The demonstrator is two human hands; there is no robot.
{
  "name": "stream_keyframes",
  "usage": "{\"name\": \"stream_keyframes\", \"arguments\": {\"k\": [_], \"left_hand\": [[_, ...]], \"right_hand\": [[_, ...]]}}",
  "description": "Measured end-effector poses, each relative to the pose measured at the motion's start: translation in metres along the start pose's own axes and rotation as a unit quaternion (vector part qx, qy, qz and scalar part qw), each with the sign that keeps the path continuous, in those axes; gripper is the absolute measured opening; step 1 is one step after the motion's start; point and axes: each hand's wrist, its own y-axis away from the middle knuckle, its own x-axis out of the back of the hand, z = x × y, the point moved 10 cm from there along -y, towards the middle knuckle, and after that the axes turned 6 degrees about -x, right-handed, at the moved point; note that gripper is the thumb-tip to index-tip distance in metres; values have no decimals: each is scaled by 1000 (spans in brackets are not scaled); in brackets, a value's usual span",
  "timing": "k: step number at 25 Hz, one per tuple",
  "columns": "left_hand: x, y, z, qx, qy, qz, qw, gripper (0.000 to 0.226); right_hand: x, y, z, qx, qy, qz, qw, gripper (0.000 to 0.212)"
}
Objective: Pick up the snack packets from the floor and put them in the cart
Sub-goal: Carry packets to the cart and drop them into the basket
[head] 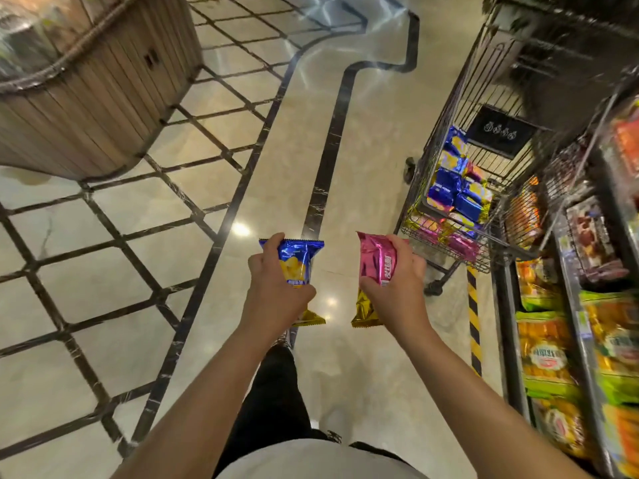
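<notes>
Floor (373, 140): it was polished pale stone with dark inlaid lines, glossy enough to throw back the ceiling lights. No packet lay loose on the part left of the cart that the camera caught.
Shelves (567, 340): they stood just right of the cart, stacked with orange and green bags; motion blur hid the labels.
Wooden stand (86, 98): it was a round slatted display with a rope rim, well to the left of the cart across the aisle.
Cart (446, 108): a wire trolley stood ahead and to the right of the person, close against the shelves. Its basket already held a heap of blue, gold and pink packets (456, 191), so the task looked well along.
Left hand (273, 285): its fingers and thumb were curled round a blue packet (299, 261) at the middle, held left of the cart and short of its rim. A gold tail showed below the hand; I could not tell whether it was the packet's end or a second one.
Right hand (397, 281): it clasped a pink packet (375, 259) the same way, nearer the cart, with a gold end likewise showing beneath.
Reason for the hold: one packet per hand, both raised at waist height, probably saved a trip. The arms would likely need to swing right and over the basket rim before letting go.
</notes>
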Motion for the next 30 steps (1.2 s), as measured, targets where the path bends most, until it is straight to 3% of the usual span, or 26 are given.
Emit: {"name": "stream_keyframes", "arguments": {"k": [12,18,24,30], "left_hand": [[0,-300,82,-67,-20,-122,990,96],[-52,-421,135,-84,-33,-164,982,99],[-108,-536,208,-99,-65,-157,981,100],[-180,-620,276,-162,-80,-213,960,98]], "right_hand": [[-24,-226,-100,-77,-40,103,991,81],[5,-350,-113,-114,-63,136,982,85],[39,-473,-138,-89,-91,132,983,86],[88,-551,-136,-128,-115,206,963,86]]}}
